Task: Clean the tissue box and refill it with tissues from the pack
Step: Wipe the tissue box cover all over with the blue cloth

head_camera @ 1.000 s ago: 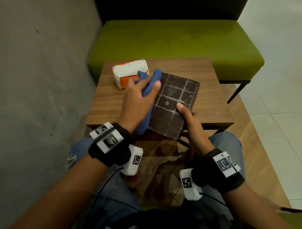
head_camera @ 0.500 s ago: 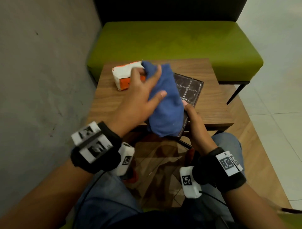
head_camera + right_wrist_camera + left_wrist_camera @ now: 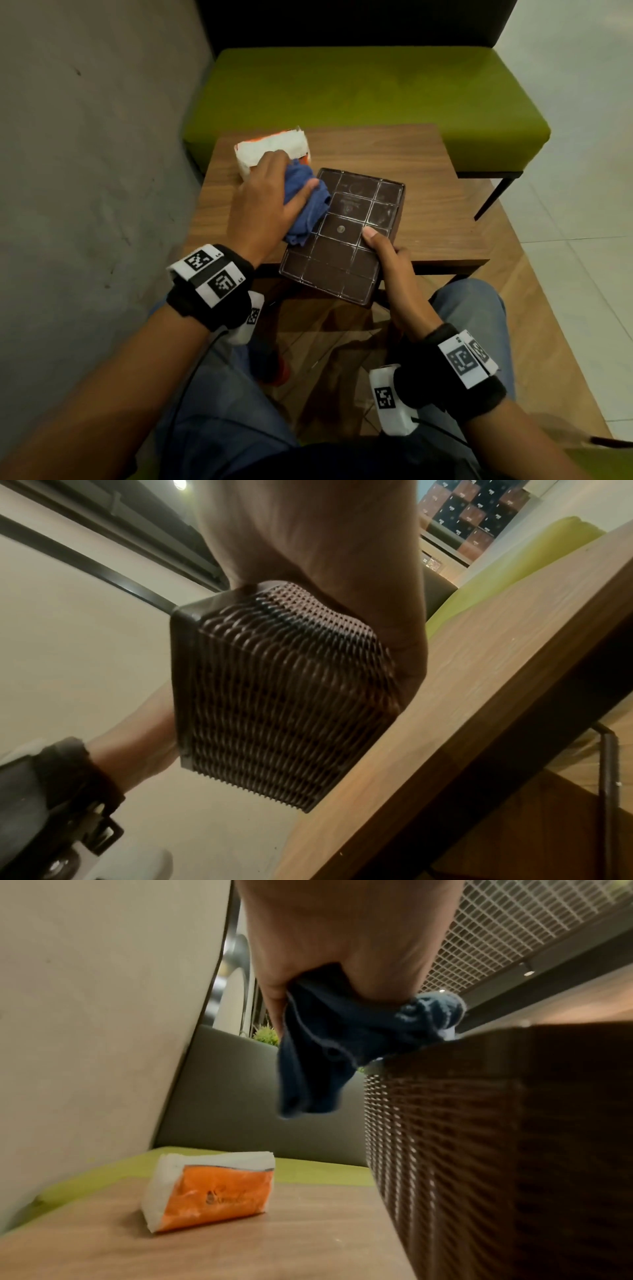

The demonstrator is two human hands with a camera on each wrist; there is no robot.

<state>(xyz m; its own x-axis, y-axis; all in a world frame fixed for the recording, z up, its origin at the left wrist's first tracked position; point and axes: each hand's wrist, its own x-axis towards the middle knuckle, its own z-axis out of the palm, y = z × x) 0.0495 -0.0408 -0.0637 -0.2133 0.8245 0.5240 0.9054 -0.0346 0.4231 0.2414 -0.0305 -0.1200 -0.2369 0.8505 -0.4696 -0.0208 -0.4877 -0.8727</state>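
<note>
Item: tissue box (image 3: pixel 343 236), dark brown, woven sides, turned bottom up. It sits tilted over the near edge of the table (image 3: pixel 428 192), its near end hanging past that edge. The ribbed base shows pale dust lines along the ribs.

Item: right hand (image 3: pixel 390 270). Clamped on the box's near right side, thumb on the base and fingers wrapped under; hold unchanged from half a second ago.

Item: left hand (image 3: pixel 263 202). Fingers closed round a bunched blue cloth (image 3: pixel 306 202).

Change: half a second ago the cloth lay spread over most of the base; now it is drawn back into a wad at the box's far left edge, partly hanging off the side, and the base is uncovered again.

Reading: one wiping pass over the base appears finished. The dust in the ribs suggests more passes are needed, so cleaning is likely not done.

Item: tissue pack (image 3: pixel 272 150), orange and white, at the far left corner of the table, just behind the left hand, untouched. Refilling is not yet begun.
</note>
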